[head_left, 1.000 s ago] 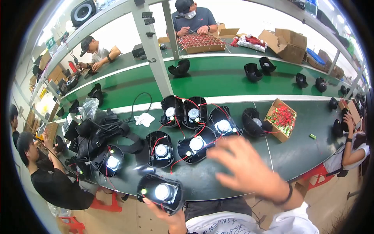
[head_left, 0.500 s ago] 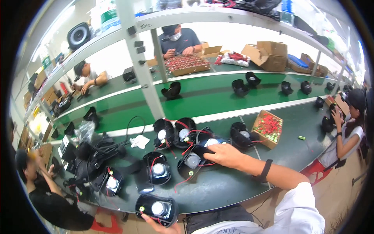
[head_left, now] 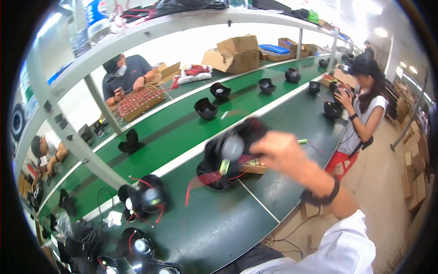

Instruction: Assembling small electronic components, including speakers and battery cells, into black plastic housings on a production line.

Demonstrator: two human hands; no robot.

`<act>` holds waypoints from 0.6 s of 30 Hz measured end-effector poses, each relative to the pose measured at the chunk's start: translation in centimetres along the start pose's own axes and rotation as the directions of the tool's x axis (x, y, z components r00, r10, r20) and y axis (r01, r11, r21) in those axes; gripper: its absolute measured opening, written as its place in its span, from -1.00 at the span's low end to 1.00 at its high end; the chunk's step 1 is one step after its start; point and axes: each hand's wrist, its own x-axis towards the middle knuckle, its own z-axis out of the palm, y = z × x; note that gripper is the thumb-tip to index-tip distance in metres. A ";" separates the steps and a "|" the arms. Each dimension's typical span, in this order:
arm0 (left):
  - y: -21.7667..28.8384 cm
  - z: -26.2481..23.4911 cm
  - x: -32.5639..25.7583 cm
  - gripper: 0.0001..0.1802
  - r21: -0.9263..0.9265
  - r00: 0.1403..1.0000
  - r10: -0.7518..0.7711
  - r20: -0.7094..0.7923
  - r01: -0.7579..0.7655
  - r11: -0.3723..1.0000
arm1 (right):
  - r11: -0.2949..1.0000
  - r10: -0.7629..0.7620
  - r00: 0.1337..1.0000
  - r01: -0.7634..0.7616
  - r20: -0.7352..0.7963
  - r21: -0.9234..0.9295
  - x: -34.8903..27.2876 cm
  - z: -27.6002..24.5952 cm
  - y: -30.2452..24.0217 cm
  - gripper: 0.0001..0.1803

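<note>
Blurred by motion, my right hand (head_left: 286,153) is closed on the edge of a black speaker housing (head_left: 253,129), lifted above the bench. A round grey driver (head_left: 233,148) faces out of it, and a red wire with a small green connector dangles below. Behind and under it stands another black housing (head_left: 211,179), mostly covered. Beside that, a small cardboard box (head_left: 256,169) is largely hidden. My left hand is out of view; at the lower edge, part of a housing (head_left: 165,269) shows without any fingers visible.
Several speaker housings (head_left: 155,194) with red wires sit on the dark bench (head_left: 200,233) at left. Beyond it runs a green conveyor (head_left: 173,148) carrying black shells. A grey shelf post (head_left: 68,132) rises at left. Co-workers sit opposite and at the right (head_left: 365,105).
The view has swung to the right. My right hand has lifted a speaker housing off the bench and carried it right, near the cardboard box. My left hand has gone out of view.
</note>
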 end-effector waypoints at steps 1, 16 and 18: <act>0.0 0.5 0.1 -0.49 -0.013 0.999 -0.013 0.029 0.013 1.000 | 0.996 0.070 0.996 -0.072 -0.048 -0.045 -0.1 -1.1 3.3 -0.73; 1.9 6.8 1.4 -0.49 -0.052 0.967 -0.195 0.163 0.206 0.977 | 0.657 0.692 0.694 -0.493 0.198 -0.570 -11.9 1.1 25.0 -0.44; 2.1 8.3 1.8 -0.48 -0.069 0.962 -0.217 0.167 0.231 0.971 | 0.667 0.678 0.691 -0.436 0.250 -0.604 -9.6 -0.2 22.9 -0.36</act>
